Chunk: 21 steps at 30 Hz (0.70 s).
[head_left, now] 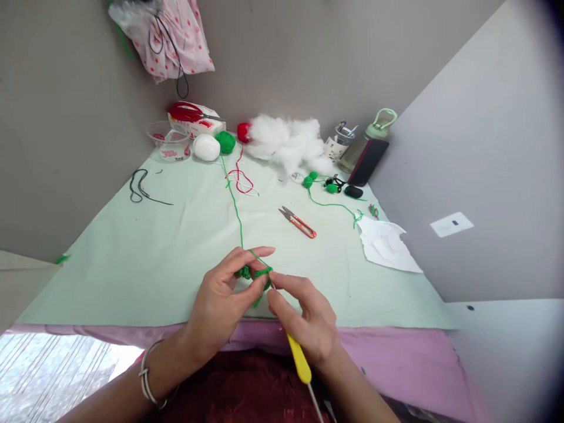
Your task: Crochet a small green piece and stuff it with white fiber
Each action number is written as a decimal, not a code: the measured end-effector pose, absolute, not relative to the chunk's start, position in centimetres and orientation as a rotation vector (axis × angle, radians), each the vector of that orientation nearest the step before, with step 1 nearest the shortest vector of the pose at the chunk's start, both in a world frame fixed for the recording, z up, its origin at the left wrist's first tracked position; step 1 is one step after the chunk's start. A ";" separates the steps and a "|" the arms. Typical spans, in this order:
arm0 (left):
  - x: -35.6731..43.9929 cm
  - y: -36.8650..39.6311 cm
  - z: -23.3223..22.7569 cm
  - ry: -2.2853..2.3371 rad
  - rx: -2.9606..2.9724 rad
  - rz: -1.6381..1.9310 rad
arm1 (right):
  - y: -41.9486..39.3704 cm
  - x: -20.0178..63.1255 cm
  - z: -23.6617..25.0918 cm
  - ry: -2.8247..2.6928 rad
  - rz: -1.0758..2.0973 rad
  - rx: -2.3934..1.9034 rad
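Head view: my left grip [220,295] pinches green crochet piece [263,273] above bench's [132,264] near side, green yarn [236,205] over forefinger; my right grip [311,317] holds yellow-handled crochet hook [299,359] against piece. Best keep tension even, pinch close to working stitch. Pale cloth [189,235] covers bench; grey walls [308,59] behind.

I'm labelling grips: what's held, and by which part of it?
Left hand: green yarn piece, pinched near its edge. Right hand: yellow-handled tool, near its far end.
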<state>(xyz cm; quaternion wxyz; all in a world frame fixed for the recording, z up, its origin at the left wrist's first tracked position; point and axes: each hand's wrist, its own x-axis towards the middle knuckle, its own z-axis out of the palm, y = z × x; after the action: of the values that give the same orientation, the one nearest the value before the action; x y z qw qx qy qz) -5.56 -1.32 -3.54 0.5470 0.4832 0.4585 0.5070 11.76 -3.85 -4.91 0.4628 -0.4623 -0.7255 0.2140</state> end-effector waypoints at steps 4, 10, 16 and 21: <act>-5.4 -1.2 -3.5 0.933 0.833 1.107 | -3.3 11.7 -5.9 -1.882 0.236 -0.981; -5.4 -1.0 -3.8 0.781 0.615 1.016 | -3.3 11.9 -6.8 -1.967 -0.112 -0.934; -5.8 -0.8 -3.5 0.750 0.566 0.919 | -3.1 11.9 -6.2 -1.870 0.124 -0.864; -5.0 -1.5 -3.3 0.991 0.852 1.138 | -3.3 11.7 -6.1 -1.902 0.004 -0.949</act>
<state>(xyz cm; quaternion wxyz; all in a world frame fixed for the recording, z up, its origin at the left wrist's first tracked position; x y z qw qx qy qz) -5.02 -1.45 -3.28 0.6476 0.3746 0.4358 0.5004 11.70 -3.31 -6.07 0.4863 -0.3901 -0.7819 0.0018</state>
